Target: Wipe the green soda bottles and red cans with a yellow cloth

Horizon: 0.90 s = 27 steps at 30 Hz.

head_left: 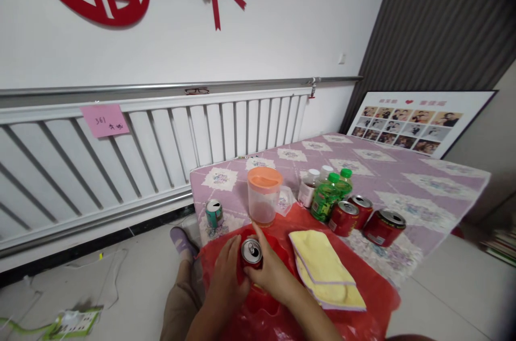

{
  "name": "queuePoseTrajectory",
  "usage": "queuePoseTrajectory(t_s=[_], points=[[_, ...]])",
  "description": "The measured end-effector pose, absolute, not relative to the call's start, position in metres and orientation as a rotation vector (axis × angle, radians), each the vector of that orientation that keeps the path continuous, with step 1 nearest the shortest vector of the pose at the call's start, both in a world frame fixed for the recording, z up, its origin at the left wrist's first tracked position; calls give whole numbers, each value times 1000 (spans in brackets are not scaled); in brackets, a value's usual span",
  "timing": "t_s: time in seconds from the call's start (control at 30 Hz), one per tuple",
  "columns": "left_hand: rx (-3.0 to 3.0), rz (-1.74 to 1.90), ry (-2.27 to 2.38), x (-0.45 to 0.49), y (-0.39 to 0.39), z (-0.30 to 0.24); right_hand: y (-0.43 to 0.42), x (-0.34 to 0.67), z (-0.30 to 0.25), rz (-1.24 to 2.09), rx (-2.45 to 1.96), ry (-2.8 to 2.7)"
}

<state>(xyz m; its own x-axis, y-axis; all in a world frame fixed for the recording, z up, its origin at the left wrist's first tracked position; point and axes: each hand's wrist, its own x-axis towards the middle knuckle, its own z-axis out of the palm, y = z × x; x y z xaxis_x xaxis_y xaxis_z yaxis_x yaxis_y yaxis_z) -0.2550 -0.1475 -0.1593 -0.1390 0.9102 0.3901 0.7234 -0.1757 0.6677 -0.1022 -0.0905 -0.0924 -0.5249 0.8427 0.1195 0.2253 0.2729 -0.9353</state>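
A red drink can [251, 253] with its top opened stands between my two hands, its silver lid facing up. My left hand [226, 275] is closed against the can's left side. From the right, my right hand [269, 271] wraps round it with thumb and fingers. Below the hands lies a red tray with a scalloped edge [285, 251], partly covered by my arms. Under it spreads a red plastic sheet [373, 298]. Folded yellow cloths [322, 260] rest just right of my right forearm. Beyond the can stands a clear plastic jug [264, 201] with an orange lid.
A green can [214, 213] stands at the table's left edge. On the right are several green-capped bottles [325, 198], white-capped bottles [308, 188], and red cans [344, 218], one of them lying tilted [384, 228]. A white radiator [161, 147] runs behind the cloth-covered table [435, 190].
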Motion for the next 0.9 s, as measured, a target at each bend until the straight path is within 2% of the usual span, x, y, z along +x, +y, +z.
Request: queuePoseTrajectory(t_s=[0.33,0.47,0.67,0.9], points=[[1750,1436,1550,-235,-135,-139,-84,-92,-82,1482,-944,-1968],[1596,1467,1667,-228,-139,-140,-60,-79,-87,1292,-940,-1688],[1482,1508,1694,-222,-142,-139,21,-47,-81,939,-1094,-1280],[1446,1451,1719,-221,-142,-136,57,-47,-79,1099,-1140,-1305]])
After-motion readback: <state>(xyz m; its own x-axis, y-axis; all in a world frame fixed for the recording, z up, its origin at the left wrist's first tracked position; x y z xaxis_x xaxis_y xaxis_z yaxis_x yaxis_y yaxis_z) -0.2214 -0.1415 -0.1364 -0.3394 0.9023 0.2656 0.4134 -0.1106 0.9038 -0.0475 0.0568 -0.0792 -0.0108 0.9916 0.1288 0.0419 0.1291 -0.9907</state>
